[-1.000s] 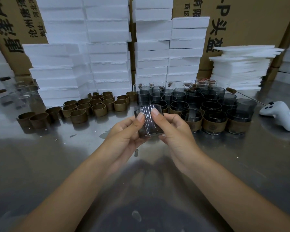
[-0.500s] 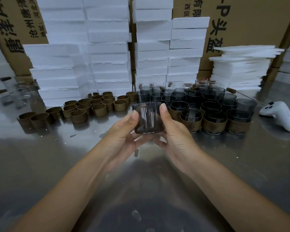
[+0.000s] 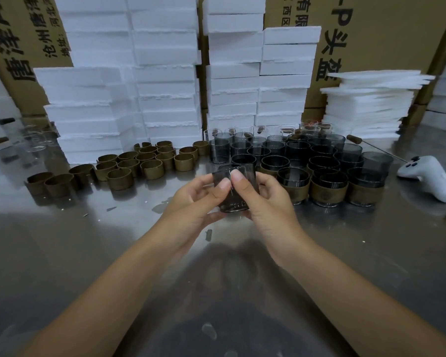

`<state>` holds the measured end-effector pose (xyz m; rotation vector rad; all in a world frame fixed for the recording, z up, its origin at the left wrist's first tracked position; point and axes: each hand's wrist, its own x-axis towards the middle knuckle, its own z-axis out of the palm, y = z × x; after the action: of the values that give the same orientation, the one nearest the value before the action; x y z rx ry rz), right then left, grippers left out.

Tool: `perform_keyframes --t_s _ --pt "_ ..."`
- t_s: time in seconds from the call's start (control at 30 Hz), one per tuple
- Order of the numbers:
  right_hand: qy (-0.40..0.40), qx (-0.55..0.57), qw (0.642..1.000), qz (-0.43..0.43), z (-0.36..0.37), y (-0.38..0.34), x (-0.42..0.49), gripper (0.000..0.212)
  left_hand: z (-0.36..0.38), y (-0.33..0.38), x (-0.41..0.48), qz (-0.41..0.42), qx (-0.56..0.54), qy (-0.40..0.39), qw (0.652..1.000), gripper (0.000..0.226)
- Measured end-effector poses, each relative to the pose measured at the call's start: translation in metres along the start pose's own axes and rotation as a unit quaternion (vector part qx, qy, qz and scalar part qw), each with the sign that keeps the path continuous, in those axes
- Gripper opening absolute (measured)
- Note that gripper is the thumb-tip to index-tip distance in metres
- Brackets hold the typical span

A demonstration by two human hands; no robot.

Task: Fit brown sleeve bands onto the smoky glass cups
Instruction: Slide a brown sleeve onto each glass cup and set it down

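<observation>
The left hand (image 3: 193,199) and right hand (image 3: 265,202) both grip 1 smoky glass cup (image 3: 233,204) just above the steel table (image 3: 88,240), fingers curled round its sides and thumbs pressed on its near wall. Loose brown sleeve bands (image 3: 152,168) lie at its 10 o'clock, and banded cups (image 3: 327,188) stand at its 3 o'clock.

This is a packing workshop or stockroom. Big printed cartons (image 3: 386,34) stand along the back, with white foam boxes (image 3: 165,73) stacked high before them and foam sheets (image 3: 368,104) piled at the right. A steel table (image 3: 62,253) carries dozens of identical cups (image 3: 319,155) and loose bands (image 3: 150,161).
</observation>
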<state>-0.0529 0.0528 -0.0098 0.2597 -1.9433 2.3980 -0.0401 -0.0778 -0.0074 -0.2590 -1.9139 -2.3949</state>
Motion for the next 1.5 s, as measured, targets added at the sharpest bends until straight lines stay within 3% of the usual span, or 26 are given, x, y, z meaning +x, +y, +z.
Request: perform_keyframes --t_s 0.13,0.3,0.5,0.63,0.77,0.97,1.17,1.27,1.37,1.5 --pt "-0.048 -0.007 0.999 -0.007 0.001 -0.001 -0.002 0.059 0.001 0.001 -0.001 0.006 -0.024 -0.015 1.0 0.059" --pt "-0.056 0.003 0.998 -0.006 -0.001 -0.004 -0.001 0.057 -0.002 0.002 -0.001 0.0 -0.025 -0.037 0.999 0.058" --pt "-0.102 0.02 0.994 0.021 -0.007 -0.01 -0.001 0.047 -0.008 0.002 -0.001 -0.012 -0.053 -0.06 0.997 0.035" --pt "-0.116 0.104 0.983 0.098 -0.008 -0.01 0.003 0.047 -0.008 0.004 0.0 -0.014 -0.07 -0.081 0.994 0.058" --pt "-0.112 0.153 0.972 0.139 -0.009 -0.008 0.007 0.061 -0.007 0.006 0.0 -0.008 -0.081 -0.101 0.992 0.059" --pt "-0.121 0.084 0.986 0.082 -0.008 -0.008 0.005 0.051 -0.008 0.005 0.001 -0.005 -0.069 -0.094 0.993 0.058" --pt "-0.125 0.026 0.992 0.016 -0.004 -0.006 0.0 0.043 -0.012 0.002 0.003 0.008 -0.028 -0.024 0.999 0.067" --pt "-0.092 0.027 0.995 0.002 -0.004 -0.007 0.0 0.06 -0.013 0.001 0.003 0.021 -0.01 0.016 1.0 0.053" --pt "-0.051 0.018 0.999 0.003 -0.004 -0.007 0.0 0.074 -0.009 0.001 0.002 0.01 0.023 0.003 1.0 0.049" --pt "-0.048 0.005 0.999 -0.008 -0.002 -0.006 -0.001 0.057 -0.002 -0.002 0.0 0.016 0.033 -0.012 0.999 0.062"
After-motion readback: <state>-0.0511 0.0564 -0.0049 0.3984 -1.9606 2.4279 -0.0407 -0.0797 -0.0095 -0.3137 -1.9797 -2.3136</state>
